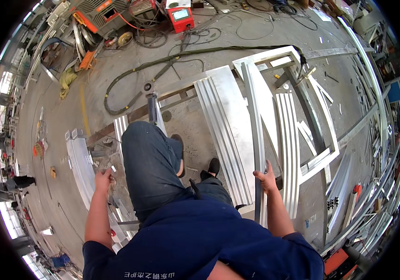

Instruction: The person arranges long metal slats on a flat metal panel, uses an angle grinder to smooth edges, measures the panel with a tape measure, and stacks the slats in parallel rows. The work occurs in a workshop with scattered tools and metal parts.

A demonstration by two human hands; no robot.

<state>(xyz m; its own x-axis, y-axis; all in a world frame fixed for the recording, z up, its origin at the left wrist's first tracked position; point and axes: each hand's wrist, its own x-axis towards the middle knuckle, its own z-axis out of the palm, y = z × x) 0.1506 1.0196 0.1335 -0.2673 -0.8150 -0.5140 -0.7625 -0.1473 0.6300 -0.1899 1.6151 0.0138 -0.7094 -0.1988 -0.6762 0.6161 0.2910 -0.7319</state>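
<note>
Alu rail (255, 140) in right-hand fingers (261, 175) (prob.)

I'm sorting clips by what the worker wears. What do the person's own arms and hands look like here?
Both hands, left hand and right hand, are bare, with no gloves, watch or rings that I can make out. The forearms are uncovered too; dark navy short sleeves end near the elbows.

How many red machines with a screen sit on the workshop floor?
1. The red machine sits at the top of the view, among cables, far from the right hand gripping a long metal strip. Others may be hidden.
</note>
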